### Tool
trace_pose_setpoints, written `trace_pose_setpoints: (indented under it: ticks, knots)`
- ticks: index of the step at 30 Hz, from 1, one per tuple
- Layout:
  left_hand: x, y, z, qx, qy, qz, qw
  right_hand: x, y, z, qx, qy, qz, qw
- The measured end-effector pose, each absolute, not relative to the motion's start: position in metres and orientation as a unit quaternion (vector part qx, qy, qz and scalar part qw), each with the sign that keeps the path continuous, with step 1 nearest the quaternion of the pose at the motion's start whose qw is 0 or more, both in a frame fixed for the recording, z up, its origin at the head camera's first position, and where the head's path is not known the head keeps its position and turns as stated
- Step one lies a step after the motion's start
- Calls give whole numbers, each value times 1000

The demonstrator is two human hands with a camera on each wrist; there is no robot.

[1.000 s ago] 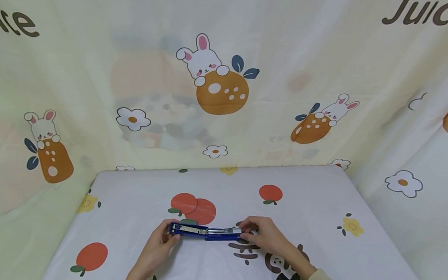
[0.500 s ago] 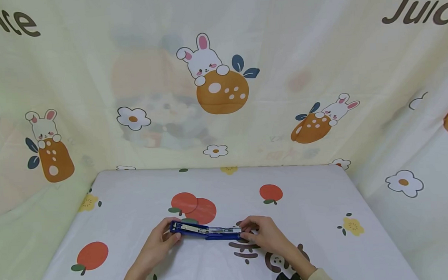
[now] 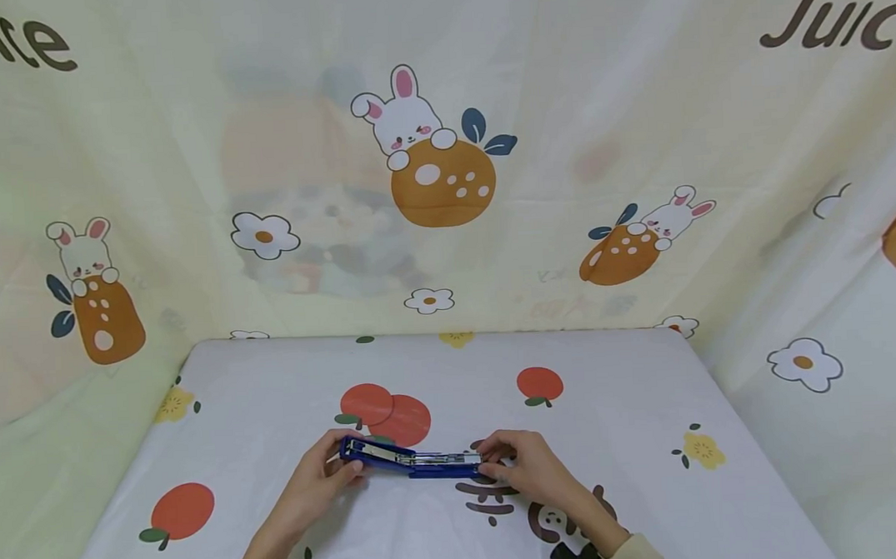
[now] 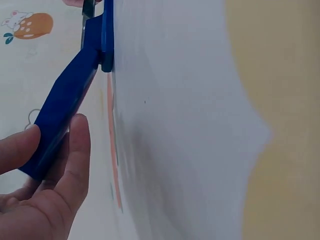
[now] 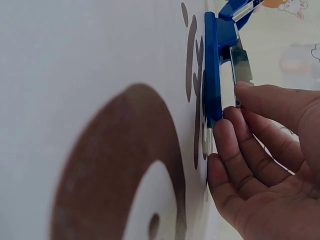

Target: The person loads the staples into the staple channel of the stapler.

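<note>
A blue stapler (image 3: 411,464) lies spread wide at its hinge near the front middle of the table, its metal staple channel facing up. My left hand (image 3: 317,481) grips the end of the top arm, which is tilted up off the cloth; in the left wrist view the thumb and fingers hold this blue arm (image 4: 62,105) from both sides. At the other end my right hand (image 3: 527,468) pinches the tip of the base. In the right wrist view the blue base (image 5: 213,70) rests along the cloth, with the thumb on the metal channel (image 5: 242,65).
A white tablecloth (image 3: 613,439) printed with fruit and flowers covers the table. A black object (image 3: 575,557) sits by the right wrist, partly cut off. Pale printed curtains (image 3: 447,254) enclose the back and sides.
My left hand has lifted the stapler's top arm slightly, so it now tilts more steeply from the hinge. The right hand and the base stay in place.
</note>
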State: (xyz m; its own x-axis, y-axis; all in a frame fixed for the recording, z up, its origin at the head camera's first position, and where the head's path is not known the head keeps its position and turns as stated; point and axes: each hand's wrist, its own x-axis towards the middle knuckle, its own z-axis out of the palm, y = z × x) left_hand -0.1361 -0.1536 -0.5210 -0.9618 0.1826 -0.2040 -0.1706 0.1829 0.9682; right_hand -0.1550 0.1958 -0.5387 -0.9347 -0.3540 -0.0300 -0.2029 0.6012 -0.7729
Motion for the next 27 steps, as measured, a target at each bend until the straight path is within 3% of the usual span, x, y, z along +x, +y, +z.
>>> trace_pose_setpoints:
  ticks: [27]
  knots:
    - [-140, -148, -513, 56, 721, 672, 157, -156, 198, -540, -156, 896, -405, 92]
